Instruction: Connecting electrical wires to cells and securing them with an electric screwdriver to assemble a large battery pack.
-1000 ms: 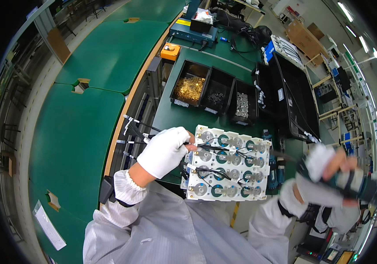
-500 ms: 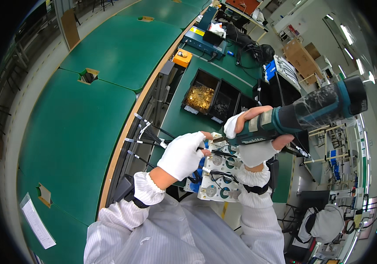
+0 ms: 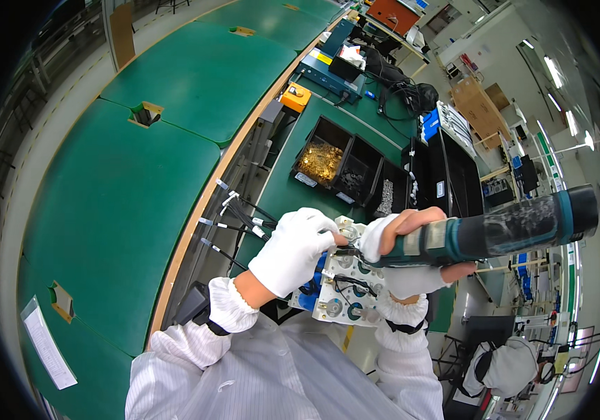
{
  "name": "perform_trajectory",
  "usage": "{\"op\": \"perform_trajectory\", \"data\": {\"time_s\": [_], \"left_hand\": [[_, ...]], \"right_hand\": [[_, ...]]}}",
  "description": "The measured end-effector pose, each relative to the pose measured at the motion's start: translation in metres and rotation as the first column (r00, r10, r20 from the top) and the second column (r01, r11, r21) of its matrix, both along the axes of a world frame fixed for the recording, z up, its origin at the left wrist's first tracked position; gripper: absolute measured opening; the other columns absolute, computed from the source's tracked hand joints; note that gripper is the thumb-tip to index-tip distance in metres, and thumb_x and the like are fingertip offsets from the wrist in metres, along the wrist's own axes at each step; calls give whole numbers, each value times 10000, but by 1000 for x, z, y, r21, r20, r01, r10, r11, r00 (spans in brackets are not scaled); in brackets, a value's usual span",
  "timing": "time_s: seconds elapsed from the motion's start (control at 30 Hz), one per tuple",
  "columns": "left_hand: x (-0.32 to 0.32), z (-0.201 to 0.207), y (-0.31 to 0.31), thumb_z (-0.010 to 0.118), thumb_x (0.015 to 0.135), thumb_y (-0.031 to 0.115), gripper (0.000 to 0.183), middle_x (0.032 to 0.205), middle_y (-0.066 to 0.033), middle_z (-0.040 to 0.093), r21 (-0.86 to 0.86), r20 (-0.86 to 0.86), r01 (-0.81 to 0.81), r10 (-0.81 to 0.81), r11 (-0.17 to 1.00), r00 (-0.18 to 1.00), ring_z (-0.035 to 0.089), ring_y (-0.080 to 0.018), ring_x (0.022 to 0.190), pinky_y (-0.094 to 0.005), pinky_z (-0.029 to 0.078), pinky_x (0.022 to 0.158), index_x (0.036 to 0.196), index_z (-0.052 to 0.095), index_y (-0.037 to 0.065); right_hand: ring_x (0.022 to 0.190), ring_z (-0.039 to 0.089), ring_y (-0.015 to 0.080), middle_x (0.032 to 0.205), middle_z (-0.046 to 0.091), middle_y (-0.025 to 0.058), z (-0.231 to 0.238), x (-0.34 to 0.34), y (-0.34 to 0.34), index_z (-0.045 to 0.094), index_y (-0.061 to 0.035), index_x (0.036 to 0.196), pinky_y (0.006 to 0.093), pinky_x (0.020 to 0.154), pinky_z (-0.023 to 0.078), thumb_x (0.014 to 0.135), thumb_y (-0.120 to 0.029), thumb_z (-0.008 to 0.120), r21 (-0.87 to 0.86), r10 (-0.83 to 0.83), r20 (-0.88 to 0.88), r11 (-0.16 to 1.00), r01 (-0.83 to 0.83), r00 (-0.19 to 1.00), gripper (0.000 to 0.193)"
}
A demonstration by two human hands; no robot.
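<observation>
My right hand [image 3: 412,281], in a white glove with bare fingertips, grips a teal and black cordless screwdriver [image 3: 517,231]. The tool lies nearly level, its tip end pointing left toward my left hand. My gloved left hand [image 3: 289,252] has its fingers pinched together beside that tip, and what they hold is hidden. Below both hands is a white plate [image 3: 322,297] carrying round clear and dark green parts. Black leads [image 3: 352,281] cross the plate, and blue parts [image 3: 305,299] show at its left edge.
Beyond my hands stand black bins: one holds gold-coloured metal parts [image 3: 319,162], another small silvery parts [image 3: 385,197]. Labelled black cables [image 3: 233,203] stick out left of my left hand. A green-topped table [image 3: 139,196] with a wooden edge runs along the left. An orange-yellow box [image 3: 296,96] sits farther back.
The screwdriver's rear end has swung down, so the tool lies flatter. My left fingers have curled in closer at its tip. The view has shifted slightly, showing more of the bins.
</observation>
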State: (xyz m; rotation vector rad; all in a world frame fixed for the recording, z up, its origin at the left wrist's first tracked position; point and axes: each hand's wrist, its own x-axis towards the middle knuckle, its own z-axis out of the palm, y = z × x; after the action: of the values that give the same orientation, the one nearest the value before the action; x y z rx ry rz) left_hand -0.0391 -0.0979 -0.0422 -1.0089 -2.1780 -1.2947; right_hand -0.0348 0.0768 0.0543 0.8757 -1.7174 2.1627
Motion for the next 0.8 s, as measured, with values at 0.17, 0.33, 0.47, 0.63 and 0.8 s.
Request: {"op": "perform_trajectory", "data": {"time_s": [0.17, 0.33, 0.47, 0.63, 0.8], "left_hand": [[25, 16, -4, 728, 700, -13, 310, 912, -62, 663, -92, 55, -77, 82, 993, 995, 627, -295, 930, -415, 487, 793, 991, 716, 94], [48, 18, -14, 739, 841, 112, 167, 918, -38, 660, -284, 161, -25, 73, 958, 984, 628, -263, 919, -394, 452, 894, 1005, 710, 117], [53, 17, -19, 728, 839, 110, 155, 874, -24, 649, -274, 130, 34, 2, 961, 992, 626, -247, 908, -386, 456, 907, 991, 707, 136], [64, 23, -28, 700, 809, 73, 157, 821, -28, 619, -408, 182, 62, 14, 911, 983, 613, -244, 842, -387, 466, 826, 953, 705, 134], [74, 16, -22, 699, 812, 80, 93, 825, -50, 624, -416, 288, 52, 77, 908, 954, 617, -253, 827, -379, 471, 777, 893, 683, 123]], "right_hand": [[557, 618, 236, 688, 645, 176, -6, 3, 2, 574, 12, 950, 356, 541, 537, 778, -961, 385, 162, -32, 66, 987, 21, 997, 1006], [547, 599, 237, 689, 637, 172, -11, 2, 3, 562, 9, 967, 359, 535, 529, 783, -953, 407, 47, -66, 37, 997, 64, 997, 991], [545, 601, 256, 697, 625, 173, 2, 16, 12, 540, 24, 994, 383, 533, 534, 799, -939, 405, 86, -24, -111, 996, 34, 994, 992], [682, 675, 278, 792, 680, 214, 5, 30, 15, 578, 54, 1058, 371, 640, 583, 676, -972, 548, -77, 207, 17, 976, -205, 978, 1095], [712, 682, 272, 818, 689, 182, -13, 33, 12, 608, 41, 1044, 359, 663, 572, 632, -979, 583, -68, 234, 33, 971, -231, 972, 1101]]}}
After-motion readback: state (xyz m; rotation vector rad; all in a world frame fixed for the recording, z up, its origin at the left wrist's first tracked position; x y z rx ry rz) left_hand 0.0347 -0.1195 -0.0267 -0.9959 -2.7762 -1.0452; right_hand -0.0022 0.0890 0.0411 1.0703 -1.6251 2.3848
